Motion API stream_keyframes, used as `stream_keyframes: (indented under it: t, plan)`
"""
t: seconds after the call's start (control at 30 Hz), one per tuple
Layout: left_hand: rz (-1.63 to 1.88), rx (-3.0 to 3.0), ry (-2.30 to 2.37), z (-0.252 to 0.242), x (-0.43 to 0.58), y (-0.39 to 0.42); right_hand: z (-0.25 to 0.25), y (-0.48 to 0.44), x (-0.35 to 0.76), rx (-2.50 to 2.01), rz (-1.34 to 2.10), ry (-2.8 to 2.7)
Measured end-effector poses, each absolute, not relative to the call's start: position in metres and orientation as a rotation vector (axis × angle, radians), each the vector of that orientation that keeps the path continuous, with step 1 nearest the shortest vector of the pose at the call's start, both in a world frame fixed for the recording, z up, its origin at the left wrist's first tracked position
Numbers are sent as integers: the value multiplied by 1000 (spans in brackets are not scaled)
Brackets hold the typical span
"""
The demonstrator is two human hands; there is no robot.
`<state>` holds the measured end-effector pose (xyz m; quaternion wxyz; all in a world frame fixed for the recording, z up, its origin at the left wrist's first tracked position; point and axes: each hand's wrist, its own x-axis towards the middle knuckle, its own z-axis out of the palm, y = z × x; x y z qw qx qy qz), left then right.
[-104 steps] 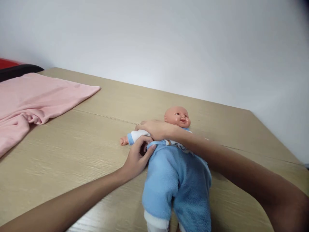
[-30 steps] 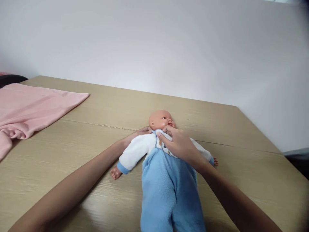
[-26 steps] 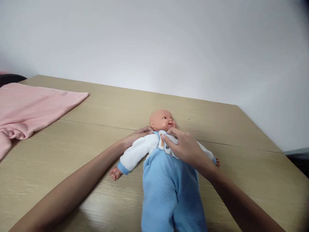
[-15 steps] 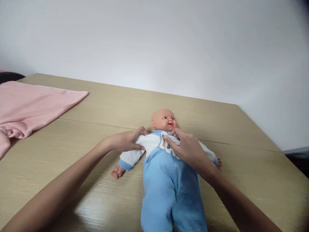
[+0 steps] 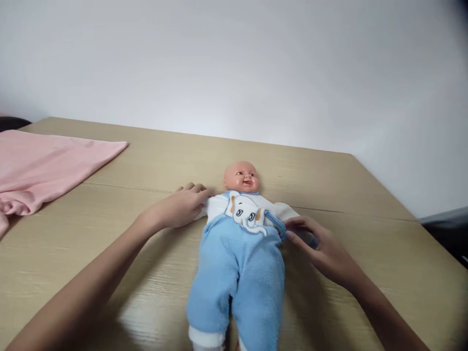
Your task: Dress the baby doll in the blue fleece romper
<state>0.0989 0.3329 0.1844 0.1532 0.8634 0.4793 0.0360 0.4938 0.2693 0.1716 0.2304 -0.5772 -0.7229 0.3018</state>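
Note:
A bald baby doll lies face up on the wooden table, wearing a white top and fuzzy blue overalls. An elephant face patch decorates the chest. My left hand is closed around the doll's white sleeve near the shoulder, at the left of the picture; the doll's hand on that side is hidden. On the other side, my right hand pinches the blue edge of the overalls between thumb and fingers, pulling it outward. The doll's forearm there is mostly hidden behind my fingers.
A pink cloth, bunched at its near corner, lies on the left of the table. A seam crosses the tabletop. Behind stands a pale wall. Dark objects show past the table's left and right edges.
My right hand has moved off the chest to the right, drawing the blue edge sideways and uncovering the elephant patch. My left hand has shifted slightly left. The doll's head has turned toward me.

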Motion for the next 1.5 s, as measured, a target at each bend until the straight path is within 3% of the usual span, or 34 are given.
stream_keyframes:
  t: [0.13, 0.2, 0.47, 0.6, 1.03, 1.33, 1.5]
  plan:
    - [403, 2563, 1308, 199, 153, 318, 142, 255, 536, -1557, 285, -1982]
    - [533, 2629, 1193, 203, 189, 313, 126, 252, 556, -1569, 220, -1986]
    - [186, 2878, 818, 179, 262, 335, 98, 248, 578, -1540, 579, -1889]
    - [316, 2830, 698, 172, 257, 337, 102, 243, 563, -1454, 813, -1678]
    - [695, 2922, 287, 170, 238, 331, 148, 292, 489, -1149, 696, -1612]
    - [1192, 2595, 405, 170, 238, 325, 159, 280, 458, -1020, 567, -2004]
    - [1072, 2161, 655, 184, 244, 325, 161, 274, 470, -914, 945, -1949]
